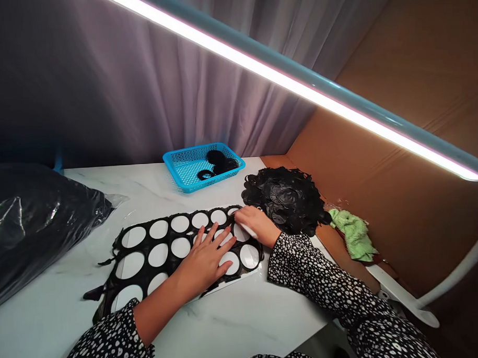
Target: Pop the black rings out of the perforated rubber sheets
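On the table lies a black sheet with rows of large round holes, white showing through them. My left hand rests flat on its right half, fingers spread. At the sheet's far right corner is my right hand, its fingers curled down onto the black rim between holes. A slim white edge shows along its palm; whether that is a held tool or the backing, I cannot tell. Just beyond the right hand sits a heap of thin black discs. Loose black strips stick out from the sheet's left end.
A blue mesh basket with some black round pieces stands at the back. A full black plastic bag fills the left side. At right lie a green cloth and a white arm. A bright tube lamp crosses overhead.
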Demonstrator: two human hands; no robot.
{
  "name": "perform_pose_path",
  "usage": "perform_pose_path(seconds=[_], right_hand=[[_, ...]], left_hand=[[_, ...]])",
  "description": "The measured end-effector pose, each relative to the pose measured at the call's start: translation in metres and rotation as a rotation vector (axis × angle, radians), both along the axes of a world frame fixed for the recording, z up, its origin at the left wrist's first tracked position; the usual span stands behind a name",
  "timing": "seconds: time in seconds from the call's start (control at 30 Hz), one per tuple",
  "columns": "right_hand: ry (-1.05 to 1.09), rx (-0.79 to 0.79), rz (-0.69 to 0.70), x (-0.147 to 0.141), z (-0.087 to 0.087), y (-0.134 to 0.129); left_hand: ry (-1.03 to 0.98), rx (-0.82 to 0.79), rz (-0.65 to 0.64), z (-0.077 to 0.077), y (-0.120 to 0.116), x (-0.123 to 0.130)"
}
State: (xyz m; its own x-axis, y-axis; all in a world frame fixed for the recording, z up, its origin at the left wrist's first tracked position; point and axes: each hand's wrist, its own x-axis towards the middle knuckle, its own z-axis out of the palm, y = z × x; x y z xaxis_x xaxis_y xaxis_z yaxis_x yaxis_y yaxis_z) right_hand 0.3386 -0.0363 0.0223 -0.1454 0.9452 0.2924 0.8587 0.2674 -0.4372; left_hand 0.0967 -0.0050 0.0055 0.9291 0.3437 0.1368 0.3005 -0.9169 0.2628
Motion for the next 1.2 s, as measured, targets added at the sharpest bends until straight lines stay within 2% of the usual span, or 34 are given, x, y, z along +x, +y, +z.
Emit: perform_pose_path(seconds=[0.03, 0.13, 0.17, 0.2, 0.27, 0.37, 0.43, 0.53, 0.83, 0.93, 1.03, 1.1, 1.2], right_hand=[[-0.044, 0.041, -0.095, 0.009, 0.006, 0.005], [-0.019, 0.204, -0.511, 0.035, 0.025, 0.022], [0.028, 0.223, -0.577, 0.038, 0.029, 0.026], [0.09, 0.211, -0.575, 0.037, 0.031, 0.029], [0.235, 0.123, -0.413, 0.022, 0.029, 0.029], [0.375, -0.04, -0.113, -0.017, 0.014, 0.02], [0.399, -0.112, -0.019, -0.038, 0.005, 0.013], [0.413, -0.15, 0.031, -0.05, -0.001, 0.01], [0.363, -0.111, 0.052, -0.046, -0.008, 0.01], [0.211, -0.082, 0.099, -0.051, -0.012, 0.006], [-0.091, -0.018, 0.151, -0.048, -0.009, 0.01], [-0.235, 0.028, 0.018, -0.032, -0.002, 0.02], [-0.248, 0.101, -0.444, 0.009, 0.014, 0.034]], left_hand=[[0.004, -0.005, 0.003, 0.001, -0.001, 0.0], [0.009, -0.013, 0.003, 0.001, -0.001, -0.001], [0.001, -0.01, 0.0, 0.001, -0.001, -0.001], [-0.015, -0.002, 0.001, 0.001, -0.001, -0.001], [-0.049, 0.032, 0.026, 0.0, 0.0, -0.003], [-0.07, 0.09, 0.072, -0.002, 0.001, -0.005], [-0.075, 0.096, 0.081, -0.005, 0.001, -0.006], [-0.11, 0.066, 0.094, -0.009, 0.0, -0.008], [-0.14, 0.006, 0.111, -0.014, -0.001, -0.008], [-0.136, 0.0, 0.113, -0.013, -0.001, -0.009], [-0.115, -0.01, 0.101, -0.01, -0.001, -0.01], [-0.114, -0.024, 0.098, -0.009, -0.001, -0.011], [-0.131, -0.059, 0.099, -0.008, 0.001, -0.011]])
